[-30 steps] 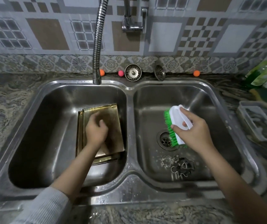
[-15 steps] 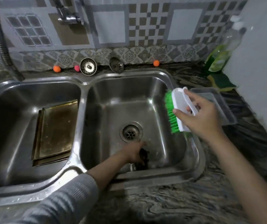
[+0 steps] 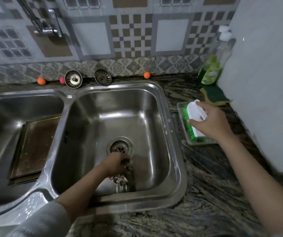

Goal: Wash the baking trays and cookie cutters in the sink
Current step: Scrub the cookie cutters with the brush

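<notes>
Two stacked brass-coloured baking trays (image 3: 34,147) lie flat in the left sink basin. In the right basin (image 3: 156,106), just in front of the drain (image 3: 119,147), my left hand (image 3: 118,165) is down on the metal cookie cutters (image 3: 118,180) with its fingers curled on them; the grip is blurred. My right hand (image 3: 210,124) holds a white scrub brush with green bristles (image 3: 192,117) over a clear plastic tray (image 3: 181,108) on the counter to the right of the sink.
A bottle of green dish soap (image 3: 210,69) and a green-yellow sponge (image 3: 214,95) sit at the back right by a white wall. Two sink strainers (image 3: 73,79) and small orange and pink balls (image 3: 41,81) line the back ledge. The tap (image 3: 48,29) hangs at upper left.
My left hand left the baking trays and went into the right basin onto the cookie cutters. My right hand carried the brush out of the right basin, rightward, over the clear tray.
</notes>
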### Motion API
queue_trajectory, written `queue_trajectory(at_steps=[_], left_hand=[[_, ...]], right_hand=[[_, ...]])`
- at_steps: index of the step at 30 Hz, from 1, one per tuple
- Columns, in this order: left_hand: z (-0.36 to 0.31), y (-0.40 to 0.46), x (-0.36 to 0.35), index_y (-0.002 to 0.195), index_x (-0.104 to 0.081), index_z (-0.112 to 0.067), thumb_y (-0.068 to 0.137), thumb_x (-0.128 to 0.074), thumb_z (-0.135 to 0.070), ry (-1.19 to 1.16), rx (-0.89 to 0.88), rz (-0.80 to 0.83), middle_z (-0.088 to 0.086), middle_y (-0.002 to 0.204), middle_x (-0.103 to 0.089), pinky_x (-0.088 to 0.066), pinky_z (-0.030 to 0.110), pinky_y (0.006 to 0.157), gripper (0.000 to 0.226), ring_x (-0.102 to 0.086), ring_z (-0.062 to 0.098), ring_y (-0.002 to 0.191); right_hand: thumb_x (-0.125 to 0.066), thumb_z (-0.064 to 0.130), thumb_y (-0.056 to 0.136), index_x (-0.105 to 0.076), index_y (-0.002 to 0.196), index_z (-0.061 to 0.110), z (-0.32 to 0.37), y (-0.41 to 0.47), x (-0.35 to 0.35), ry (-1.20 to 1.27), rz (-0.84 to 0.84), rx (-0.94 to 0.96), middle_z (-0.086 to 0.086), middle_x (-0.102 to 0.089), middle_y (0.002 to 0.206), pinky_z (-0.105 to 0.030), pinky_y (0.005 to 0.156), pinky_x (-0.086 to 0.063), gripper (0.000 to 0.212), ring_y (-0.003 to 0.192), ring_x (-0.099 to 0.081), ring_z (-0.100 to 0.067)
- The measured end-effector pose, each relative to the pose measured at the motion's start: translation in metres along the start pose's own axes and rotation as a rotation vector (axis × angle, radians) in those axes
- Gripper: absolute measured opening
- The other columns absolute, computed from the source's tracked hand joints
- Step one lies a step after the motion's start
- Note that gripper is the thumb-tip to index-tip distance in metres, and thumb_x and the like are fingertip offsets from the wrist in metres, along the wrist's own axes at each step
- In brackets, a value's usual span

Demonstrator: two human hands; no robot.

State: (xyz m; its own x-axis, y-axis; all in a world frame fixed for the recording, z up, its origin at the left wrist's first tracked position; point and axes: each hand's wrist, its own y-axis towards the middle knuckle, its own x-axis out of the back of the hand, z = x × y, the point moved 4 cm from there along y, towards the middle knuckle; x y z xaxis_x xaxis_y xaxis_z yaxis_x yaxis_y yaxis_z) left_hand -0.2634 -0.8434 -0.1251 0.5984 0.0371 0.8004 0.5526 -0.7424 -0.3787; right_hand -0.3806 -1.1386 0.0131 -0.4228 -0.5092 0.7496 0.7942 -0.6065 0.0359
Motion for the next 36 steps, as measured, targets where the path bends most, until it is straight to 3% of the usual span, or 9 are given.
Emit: queue_trajectory(at_steps=[2,5,10,13,17,19,23,27,36], left_hand=[[0.006,-0.002,-0.001,0.095,-0.067,-0.002,0.076,-0.063,-0.003,-0.103,0.043,-0.003,-0.003,0.074,-0.065,-0.044,0.008,0.063,0.020,-0.055,-0.004,0.061],[0.009,-0.005,0.004,0.086,-0.069,-0.015,0.067,-0.073,-0.015,-0.280,0.051,0.004,-0.004,0.074,-0.069,-0.058,0.032,0.068,0.020,-0.067,0.004,0.067],[-0.006,-0.010,0.025,0.100,-0.064,0.000,0.072,-0.078,0.001,-0.584,0.058,-0.150,0.008,0.088,-0.064,-0.051,0.013,0.065,0.031,-0.062,-0.002,0.069],[-0.019,-0.019,0.042,0.123,-0.056,-0.010,0.077,-0.073,0.002,-0.959,0.062,-0.231,0.015,0.112,-0.061,-0.055,0.041,0.083,0.051,-0.068,0.021,0.094],[-0.046,-0.024,0.061,0.129,-0.054,-0.018,0.079,-0.065,-0.013,-1.329,0.018,-0.240,0.011,0.114,-0.064,-0.055,0.041,0.074,0.051,-0.068,0.023,0.090],[-0.057,-0.022,0.065,0.128,-0.055,-0.022,0.078,-0.061,-0.019,-1.442,-0.014,-0.207,0.007,0.108,-0.065,-0.058,0.036,0.068,0.050,-0.066,0.024,0.088],[-0.070,-0.021,0.070,0.130,-0.054,-0.015,0.087,-0.049,-0.021,-1.595,-0.090,-0.201,0.008,0.088,-0.068,-0.058,0.033,0.060,0.043,-0.064,0.022,0.072],[-0.065,-0.024,0.065,0.131,-0.053,-0.011,0.096,-0.043,-0.013,-1.638,-0.062,-0.292,0.007,0.088,-0.067,-0.056,0.030,0.058,0.037,-0.055,0.023,0.078],[-0.027,-0.022,0.047,0.126,-0.059,-0.021,0.094,-0.049,-0.012,-1.571,0.075,-0.304,0.014,0.101,-0.065,-0.048,0.050,0.092,0.034,-0.057,0.027,0.091]], right_hand=[[-0.079,0.026,0.077,-0.046,0.141,0.016,-0.006,0.002,-0.007,-0.041,0.045,-0.013,-0.009,-0.046,0.144,-0.039,0.099,-0.041,0.073,0.131,-0.043,-0.030],[-0.078,0.027,0.078,-0.043,0.143,0.016,-0.010,0.004,-0.013,-0.122,0.066,-0.006,-0.010,-0.045,0.145,-0.042,0.099,-0.042,0.075,0.131,-0.042,-0.032],[-0.078,0.025,0.077,-0.045,0.142,0.016,-0.004,0.001,-0.005,-0.061,-0.022,-0.048,-0.011,-0.048,0.143,-0.041,0.100,-0.042,0.073,0.131,-0.042,-0.031],[-0.080,0.023,0.076,-0.048,0.140,0.018,0.016,-0.013,0.011,0.126,-0.181,0.006,-0.008,-0.051,0.139,-0.038,0.100,-0.043,0.072,0.127,-0.047,-0.026],[-0.084,0.022,0.068,-0.053,0.131,0.034,0.057,-0.035,0.000,0.452,-0.156,0.073,-0.002,-0.062,0.109,-0.017,0.068,-0.051,0.072,0.095,-0.062,-0.019],[-0.084,0.023,0.066,-0.052,0.130,0.038,0.074,-0.042,-0.026,0.550,0.011,0.098,-0.001,-0.064,0.104,-0.025,0.066,-0.058,0.072,0.092,-0.065,-0.019],[-0.080,0.034,0.065,-0.050,0.125,0.043,0.102,-0.052,-0.082,0.663,0.169,0.156,-0.007,-0.066,0.109,-0.044,0.078,-0.058,0.067,0.096,-0.066,-0.023],[-0.079,0.015,0.072,-0.055,0.118,0.035,0.115,-0.041,-0.100,0.702,0.023,0.130,0.012,-0.060,0.089,-0.012,0.064,-0.047,0.056,0.073,-0.059,0.003],[-0.079,0.016,0.073,-0.062,0.123,0.022,0.105,-0.009,-0.153,0.706,0.049,-0.101,-0.002,-0.068,0.112,-0.015,0.067,-0.052,0.054,0.092,-0.066,-0.016]])
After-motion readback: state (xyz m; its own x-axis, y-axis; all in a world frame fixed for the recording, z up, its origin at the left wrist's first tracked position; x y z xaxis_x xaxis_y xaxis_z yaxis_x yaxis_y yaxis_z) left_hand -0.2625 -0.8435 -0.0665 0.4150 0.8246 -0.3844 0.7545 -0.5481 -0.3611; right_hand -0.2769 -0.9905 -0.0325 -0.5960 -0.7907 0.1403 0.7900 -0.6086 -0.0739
